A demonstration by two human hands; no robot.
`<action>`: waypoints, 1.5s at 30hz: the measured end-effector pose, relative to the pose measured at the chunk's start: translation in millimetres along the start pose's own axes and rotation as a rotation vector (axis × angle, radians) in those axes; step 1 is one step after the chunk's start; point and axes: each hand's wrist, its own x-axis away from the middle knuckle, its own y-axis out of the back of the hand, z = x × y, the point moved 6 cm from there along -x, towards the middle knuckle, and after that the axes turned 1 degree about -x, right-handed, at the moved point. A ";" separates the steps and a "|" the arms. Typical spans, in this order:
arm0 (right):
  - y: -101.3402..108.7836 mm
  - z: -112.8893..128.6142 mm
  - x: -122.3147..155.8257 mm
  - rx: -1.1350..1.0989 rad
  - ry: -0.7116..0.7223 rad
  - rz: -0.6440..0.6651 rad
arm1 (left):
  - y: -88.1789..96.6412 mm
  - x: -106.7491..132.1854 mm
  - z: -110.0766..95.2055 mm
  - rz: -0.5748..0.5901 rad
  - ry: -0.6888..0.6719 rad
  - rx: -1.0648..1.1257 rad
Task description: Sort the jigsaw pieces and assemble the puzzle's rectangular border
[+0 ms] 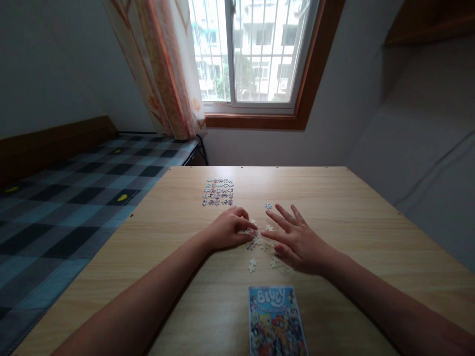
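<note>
My left hand is curled at the left side of a loose pile of jigsaw pieces, its thumb and forefinger closing around a colourful puzzle piece. Spread wide, my right hand hovers over or rests at the pile's right side, holding nothing. Several pieces in the pile lie pale side up, and others show printed colours. A single blue puzzle piece sits beyond the right fingertips. Nearer to me lies a pale puzzle piece. Farther off, to the left, printed pieces form a neat grid.
A blue box printed "BLUEY" lies at the near side of the wooden table. To the left is a bed with a checked cover. A curtain hangs beside the barred window behind the table.
</note>
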 end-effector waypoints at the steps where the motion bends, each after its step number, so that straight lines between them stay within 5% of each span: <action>1: -0.2 3.8 -0.9 -0.005 0.014 0.005 | -0.2 -0.3 -0.7 0.006 0.001 -0.006; 9: -0.7 9.2 -3.1 -0.035 0.036 0.029 | -0.3 -1.1 -2.7 0.008 0.003 -0.013; 19: 10.2 -6.1 2.2 -0.042 0.012 -0.141 | 7.2 -3.7 2.4 -0.034 0.052 0.229; 30: 26.1 -27.4 8.3 -0.098 -0.081 -0.349 | 12.7 1.9 21.8 0.164 0.235 0.450; 34: 29.6 -39.3 12.5 -0.089 -0.123 -0.440 | 17.1 1.6 2.2 0.294 0.198 0.346; 39: 27.8 -31.9 9.6 -0.110 -0.091 -0.399 | 9.3 0.5 -37.0 0.393 0.118 0.061; 45: 28.2 -26.1 6.3 -0.082 -0.043 -0.374 | 0.0 1.8 -56.8 0.326 0.078 -0.245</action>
